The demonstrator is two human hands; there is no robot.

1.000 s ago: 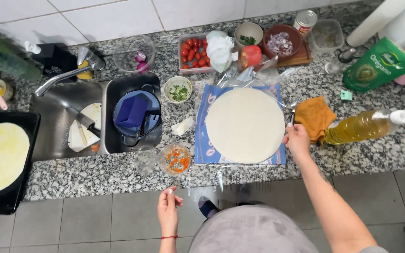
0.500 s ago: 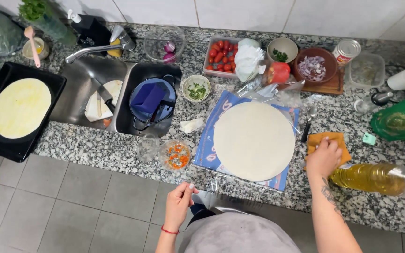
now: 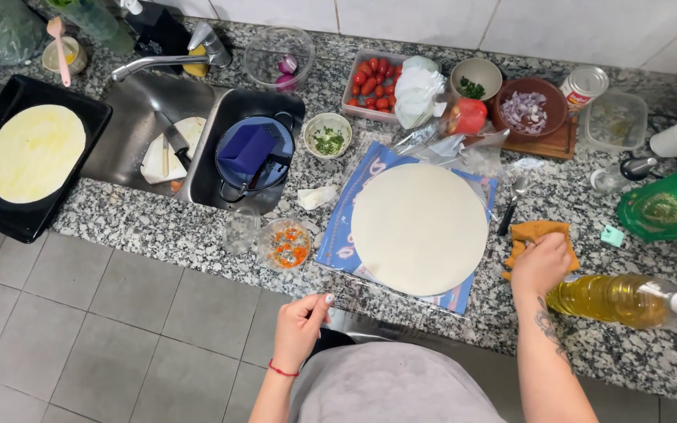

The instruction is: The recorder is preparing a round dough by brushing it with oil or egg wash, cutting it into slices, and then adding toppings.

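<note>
While the right hand (image 3: pixel 541 265) is pressing an orange cloth (image 3: pixel 538 233) just right of the dough disc (image 3: pixel 419 228), its grip clenched on the cloth, the left hand (image 3: pixel 298 327) is hanging loosely curled, grasping nothing, below the worktop (image 3: pixel 158 223); an oil bottle (image 3: pixel 617 301) is lying beside the cloth.

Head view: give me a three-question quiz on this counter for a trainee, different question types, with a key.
1. True or false: the right hand rests on the orange cloth.
2. The oil bottle is: A upright, B lying on its side, C in the sink.
3. What lies on the blue wrapper between the hands?

Key: 1 true. 2 B. 3 A round dough disc; the left hand hangs off the counter edge, holding nothing that shows.
</note>
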